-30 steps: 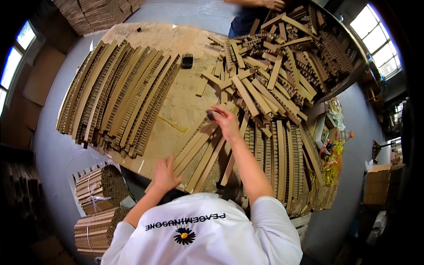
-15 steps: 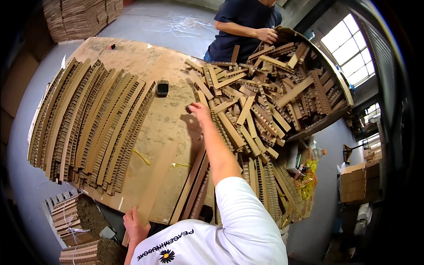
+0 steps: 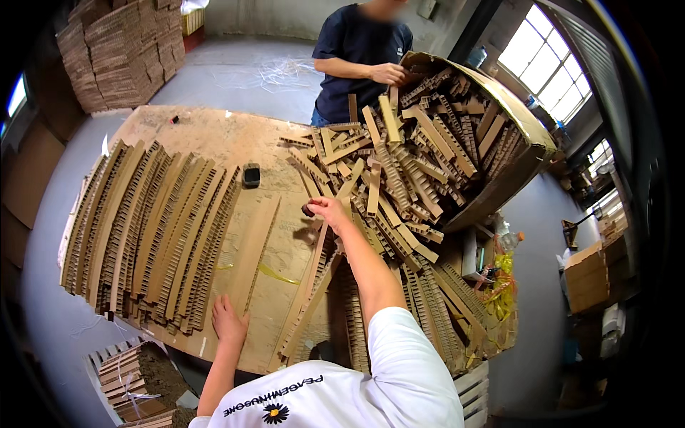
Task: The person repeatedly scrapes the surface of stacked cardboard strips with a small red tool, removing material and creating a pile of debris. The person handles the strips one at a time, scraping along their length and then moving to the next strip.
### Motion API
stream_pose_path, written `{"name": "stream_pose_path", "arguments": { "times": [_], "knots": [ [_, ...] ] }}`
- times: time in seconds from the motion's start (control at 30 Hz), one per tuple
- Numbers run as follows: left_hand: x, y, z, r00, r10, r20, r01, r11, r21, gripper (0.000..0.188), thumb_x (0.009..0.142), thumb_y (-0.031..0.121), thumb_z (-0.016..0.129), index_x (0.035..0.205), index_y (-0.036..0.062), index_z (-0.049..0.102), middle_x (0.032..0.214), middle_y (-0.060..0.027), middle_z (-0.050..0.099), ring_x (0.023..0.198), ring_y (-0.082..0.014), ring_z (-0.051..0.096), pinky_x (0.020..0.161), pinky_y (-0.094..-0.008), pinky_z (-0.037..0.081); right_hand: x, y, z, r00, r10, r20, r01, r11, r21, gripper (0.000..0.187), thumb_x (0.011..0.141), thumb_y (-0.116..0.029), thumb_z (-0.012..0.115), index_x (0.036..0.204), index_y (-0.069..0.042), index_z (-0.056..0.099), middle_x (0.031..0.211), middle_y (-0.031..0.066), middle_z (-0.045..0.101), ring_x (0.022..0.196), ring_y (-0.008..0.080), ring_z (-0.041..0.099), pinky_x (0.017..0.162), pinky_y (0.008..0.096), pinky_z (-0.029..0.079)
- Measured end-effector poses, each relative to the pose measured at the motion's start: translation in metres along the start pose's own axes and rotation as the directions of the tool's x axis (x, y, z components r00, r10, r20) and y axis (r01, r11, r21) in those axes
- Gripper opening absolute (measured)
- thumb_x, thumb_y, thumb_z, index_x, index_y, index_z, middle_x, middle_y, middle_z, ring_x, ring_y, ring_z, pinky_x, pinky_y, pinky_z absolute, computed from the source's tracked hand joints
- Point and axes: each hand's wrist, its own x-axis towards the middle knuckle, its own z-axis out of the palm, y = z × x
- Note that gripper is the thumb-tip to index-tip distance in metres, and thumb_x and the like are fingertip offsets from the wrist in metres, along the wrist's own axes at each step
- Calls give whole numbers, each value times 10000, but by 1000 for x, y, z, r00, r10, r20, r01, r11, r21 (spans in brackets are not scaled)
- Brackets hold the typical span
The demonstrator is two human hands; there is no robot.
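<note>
A long, flat cardboard strip (image 3: pixel 253 246) lies lengthwise on the table, right of the rows of honeycomb strips. My left hand (image 3: pixel 230 321) has its fingers and thumb about the strip's near end. In my right hand (image 3: pixel 330 212), a small dark piece (image 3: pixel 308 210) is pinched between the fingers, too small to name. That hand hovers by the left edge of a heap of short honeycomb cardboard pieces (image 3: pixel 374 189). Under my right forearm, several long honeycomb strips (image 3: pixel 310 299) lie toward the table's near edge, one of them slanting.
Rows of long honeycomb strips (image 3: pixel 153 235) cover the table's left side. A black square device (image 3: pixel 251 175) sits beyond them. Across the table, a person in a dark shirt (image 3: pixel 360 64) holds a large tipped cardboard box (image 3: pixel 510 167) spilling pieces. Yellow strapping (image 3: pixel 503 285) hangs at the right.
The flat strip has moved forward onto the table with my left hand at its near end. More pieces have slid from the box, and a long strip near my right arm now lies slanted.
</note>
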Motion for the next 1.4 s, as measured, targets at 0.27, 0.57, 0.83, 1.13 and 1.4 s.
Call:
{"name": "stream_pose_path", "arguments": {
  "times": [0.27,0.57,0.83,1.13,1.4],
  "knots": [
    [-20,22,-31,983,129,-133,-127,992,25,890,743,236,931,1469,-14,480,1242,-213,533,1186,-421,526,982,-523,475,-63,-8,19,971,-157,-182,138,984,-112,266,955,-178,789,1163,-12,781,1010,16,784,918,107,711,840,267,544],
    [-79,30,0,961,272,-55,-271,962,33,830,782,308,880,1485,63,513,1170,-179,579,1071,-379,588,873,-490,512,-142,1,78,980,-197,-25,199,976,93,154,994,-60,719,1126,-2,773,1034,12,778,934,91,694,880,257,544],
    [-80,-10,-15,969,203,-140,-178,969,170,803,761,277,884,1469,75,565,1218,-149,560,1140,-359,546,938,-488,446,-149,55,100,992,-107,63,91,972,216,241,988,-128,785,1192,-3,750,1080,41,769,957,132,721,900,295,586],
    [-7,-21,-20,932,93,-349,-108,994,-24,374,861,134,784,1200,45,653,1200,-143,592,1154,-356,563,975,-479,459,-137,63,111,993,53,108,-80,963,256,215,998,-150,779,1160,-12,749,1054,34,754,864,113,690,805,256,574],
    [-15,-15,-9,940,233,-249,-237,971,15,181,879,86,694,1048,24,670,1194,-150,599,1141,-359,573,955,-490,485,-159,67,117,990,98,97,-116,973,197,251,989,-157,784,1183,0,755,1023,12,745,861,99,667,801,255,543]
  ]
}}
